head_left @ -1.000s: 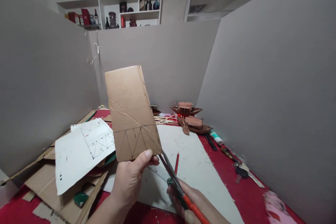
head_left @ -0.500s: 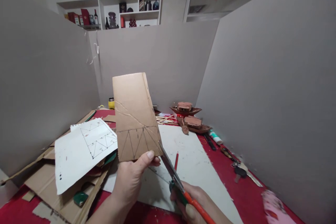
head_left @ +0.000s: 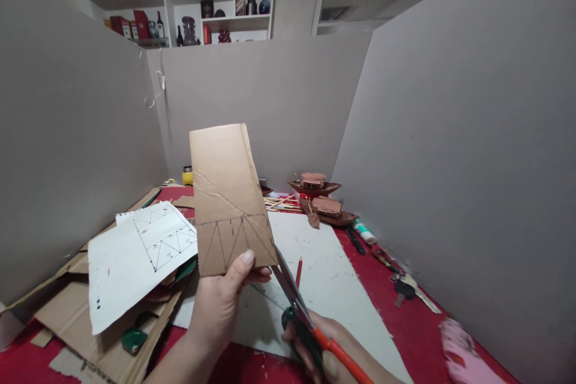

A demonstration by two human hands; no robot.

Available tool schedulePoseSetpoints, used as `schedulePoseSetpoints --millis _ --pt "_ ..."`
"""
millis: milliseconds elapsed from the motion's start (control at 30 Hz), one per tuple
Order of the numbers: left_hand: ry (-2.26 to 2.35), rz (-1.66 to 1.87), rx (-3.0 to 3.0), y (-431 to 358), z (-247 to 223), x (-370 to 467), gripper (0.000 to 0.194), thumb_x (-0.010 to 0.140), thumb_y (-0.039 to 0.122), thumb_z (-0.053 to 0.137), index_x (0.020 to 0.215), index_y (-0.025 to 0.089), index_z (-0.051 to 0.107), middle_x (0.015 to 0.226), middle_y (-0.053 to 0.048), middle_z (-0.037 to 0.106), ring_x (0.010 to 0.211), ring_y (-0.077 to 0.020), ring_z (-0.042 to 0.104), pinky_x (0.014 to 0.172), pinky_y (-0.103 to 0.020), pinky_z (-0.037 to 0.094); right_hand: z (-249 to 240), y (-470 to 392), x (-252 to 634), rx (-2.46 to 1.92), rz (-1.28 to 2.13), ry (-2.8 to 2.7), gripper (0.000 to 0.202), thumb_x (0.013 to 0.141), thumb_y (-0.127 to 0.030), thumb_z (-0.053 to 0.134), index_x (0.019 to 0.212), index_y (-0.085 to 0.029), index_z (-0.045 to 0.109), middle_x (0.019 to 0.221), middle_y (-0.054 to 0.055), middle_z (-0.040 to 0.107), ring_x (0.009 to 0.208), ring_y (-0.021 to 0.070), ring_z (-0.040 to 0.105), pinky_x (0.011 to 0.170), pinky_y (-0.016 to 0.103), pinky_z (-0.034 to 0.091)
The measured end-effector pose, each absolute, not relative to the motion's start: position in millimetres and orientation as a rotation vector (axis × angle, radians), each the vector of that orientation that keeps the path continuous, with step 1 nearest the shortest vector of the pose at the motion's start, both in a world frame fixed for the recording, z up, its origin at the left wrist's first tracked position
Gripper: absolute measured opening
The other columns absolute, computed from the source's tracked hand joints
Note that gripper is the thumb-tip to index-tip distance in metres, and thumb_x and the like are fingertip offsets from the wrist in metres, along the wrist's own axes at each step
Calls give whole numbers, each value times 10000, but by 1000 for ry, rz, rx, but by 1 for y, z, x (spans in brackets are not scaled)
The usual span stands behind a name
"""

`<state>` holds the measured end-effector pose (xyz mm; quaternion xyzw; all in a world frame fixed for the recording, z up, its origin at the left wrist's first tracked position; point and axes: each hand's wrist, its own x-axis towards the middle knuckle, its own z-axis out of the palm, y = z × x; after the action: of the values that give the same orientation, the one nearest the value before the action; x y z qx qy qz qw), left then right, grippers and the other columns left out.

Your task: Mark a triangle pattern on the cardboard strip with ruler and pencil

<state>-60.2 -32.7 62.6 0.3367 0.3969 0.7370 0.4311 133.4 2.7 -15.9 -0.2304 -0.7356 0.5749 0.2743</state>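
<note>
My left hand (head_left: 225, 294) grips the lower edge of a piece of cardboard (head_left: 225, 186), thumb on the front face and fingers behind. Pencilled zigzag triangles under a straight line mark its lower part, and a crease slants across the middle. In my right hand (head_left: 324, 342) is a pair of scissors (head_left: 292, 297) with one orange and one dark green handle. Their blades stand apart, with the tips at the cardboard's lower right edge. Part of the right hand's fingers is hidden behind the handles.
White paper with a drawn truss pattern (head_left: 148, 258) lies on cardboard scraps (head_left: 85, 318) at left. A red pencil (head_left: 299, 272) rests on a white board (head_left: 346, 288). Model boats (head_left: 328, 207), thin wooden sticks (head_left: 281, 203), keys (head_left: 405, 288) and a pink item (head_left: 463, 354) lie around it.
The scissors' handles have spread apart and the blades have opened wider at the cardboard's edge. The whole view has shifted slightly; the left hand keeps its hold.
</note>
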Motion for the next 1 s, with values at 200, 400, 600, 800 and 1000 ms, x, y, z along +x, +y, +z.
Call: schedulePoseSetpoints --millis 200,400,600,800,1000 --pt "1038 1825 881 -33 61 -59 297 764 398 778 864 121 736 770 -90 747 858 -273 724 674 -328 616 3 18 136 -482 1590 -2122 662 833 -787 449 1038 -173 590 717 8 512 640 149 443 613 264 432" --pt "1049 1815 885 -32 60 -58 299 774 403 775 870 123 736 789 -88 750 846 -262 725 707 -339 619 14 13 132 -457 1543 -2118 635 854 -779 418 985 -175 564 627 -30 446 584 130 402 549 240 398" --pt "1053 1812 882 -33 59 -58 313 769 411 776 882 121 744 803 -97 756 806 -252 726 730 -352 618 22 -1 130 -558 1443 -2081 597 873 -769 369 900 -193 526 716 -5 457 597 125 365 512 232 358" --pt "1041 1815 884 -32 60 -58 348 778 399 765 996 130 729 854 -83 759 704 -211 710 710 -362 621 36 0 126 -565 1393 -2104 594 807 -817 396 734 -228 430 668 -15 372 611 148 338 550 269 362" --pt "1033 1801 892 -32 59 -58 329 789 399 751 952 114 725 828 -92 755 699 -215 711 714 -366 618 40 -10 129 -699 1397 -2016 577 843 -779 416 776 -212 498 729 11 465 614 141 364 544 261 377"
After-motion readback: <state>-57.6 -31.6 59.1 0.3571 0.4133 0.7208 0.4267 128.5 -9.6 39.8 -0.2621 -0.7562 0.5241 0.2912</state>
